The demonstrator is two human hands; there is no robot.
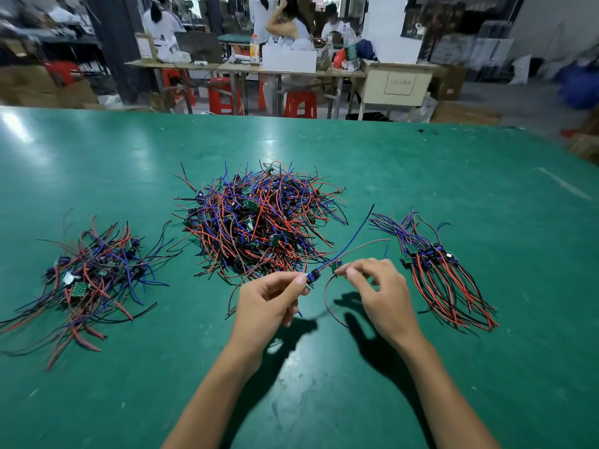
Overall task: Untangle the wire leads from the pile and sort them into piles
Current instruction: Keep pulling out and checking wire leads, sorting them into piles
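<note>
My left hand [270, 298] pinches a small blue-and-black module [313, 275] above the green worktop [453, 176], its blue lead [351, 236] running up toward the far edge, while my right hand [377, 291] pinches a second little board [336, 266] just beside it by a red-black lead [329, 306] looping down. The big tangled pile [259, 218] lies just beyond my fingers, a loose sorted pile [94, 277] toward the left edge, a neat bundle [437, 270] right. Which wires join which module is hard to make out.

It was a factory assembly workshop: a wide green work mat [421, 189] heaped with small wired circuit boards [259, 215], wooden benches [246, 68] behind, red plastic stools [299, 103], stacked cardboard cartons [48, 89], and seated workers [162, 22].
</note>
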